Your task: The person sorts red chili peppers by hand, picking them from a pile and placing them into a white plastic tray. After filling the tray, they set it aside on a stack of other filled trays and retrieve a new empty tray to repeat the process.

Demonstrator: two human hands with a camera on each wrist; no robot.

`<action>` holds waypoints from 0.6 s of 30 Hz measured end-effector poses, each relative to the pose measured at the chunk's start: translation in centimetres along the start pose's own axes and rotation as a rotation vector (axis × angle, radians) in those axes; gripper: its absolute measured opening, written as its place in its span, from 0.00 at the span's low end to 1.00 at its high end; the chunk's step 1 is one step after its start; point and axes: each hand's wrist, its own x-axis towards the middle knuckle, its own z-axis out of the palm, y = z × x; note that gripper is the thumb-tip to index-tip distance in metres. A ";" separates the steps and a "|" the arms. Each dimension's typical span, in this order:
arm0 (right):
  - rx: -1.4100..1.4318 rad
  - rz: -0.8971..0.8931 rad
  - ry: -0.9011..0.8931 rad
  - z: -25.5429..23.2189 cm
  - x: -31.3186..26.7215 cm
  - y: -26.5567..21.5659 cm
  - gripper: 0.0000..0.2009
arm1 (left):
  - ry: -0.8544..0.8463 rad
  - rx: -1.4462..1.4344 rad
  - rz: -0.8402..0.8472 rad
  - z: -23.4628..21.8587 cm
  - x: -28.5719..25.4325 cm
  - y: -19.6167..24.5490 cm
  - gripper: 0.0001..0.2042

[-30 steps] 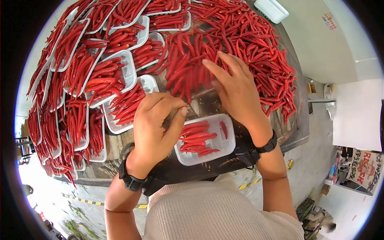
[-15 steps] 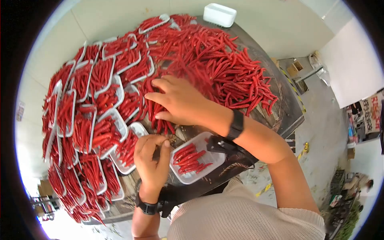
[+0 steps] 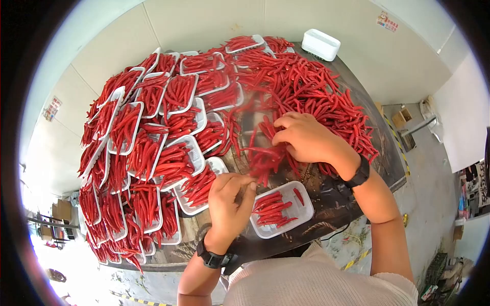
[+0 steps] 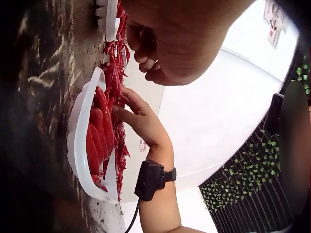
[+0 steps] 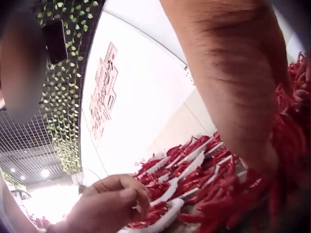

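My right hand (image 3: 310,136) reaches palm-down into loose red chilies, bent fingers among them; the chilies (image 3: 268,159) beside its fingertips are blurred by motion. In the left wrist view this right hand (image 4: 141,116) has thumb and forefinger apart at the pile. My left hand (image 3: 230,200) hovers left of the near white tray (image 3: 302,214), its thumb and forefinger tips close together, with nothing visible between them. Several chilies (image 3: 273,208) lie side by side in that tray, and a single chili (image 3: 298,197) lies apart at its right side.
Filled white trays (image 3: 186,206) of chilies crowd the left of the dark wooden table (image 3: 245,252), some overlapping. A large heap of loose chilies (image 3: 326,97) spreads over the back right. At the far edge stands a stack of white trays (image 3: 320,45). Behind rises a pale wall (image 3: 204,23).
My right hand has moved right across the near edge of the chili heap, and chilies beside it shift. My left hand stays beside the near tray. The head view has also shifted.
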 end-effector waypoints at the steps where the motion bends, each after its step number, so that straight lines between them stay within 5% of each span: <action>1: 0.033 -0.008 -0.028 -0.5 0.4 0.1 0.18 | 0.005 0.007 0.002 0.1 0.0 0.0 0.04; 5: 0.189 0.108 0.151 -0.2 4.0 -1.6 0.16 | -0.020 0.016 -0.018 0.1 -0.1 0.2 0.04; 9: 0.351 -0.044 0.244 3.5 7.5 -1.3 0.20 | -0.010 0.006 0.008 0.3 -0.1 0.2 0.03; 18: 0.246 0.060 0.012 5.2 10.3 -1.4 0.23 | -0.035 0.008 0.030 0.2 -0.2 0.1 0.02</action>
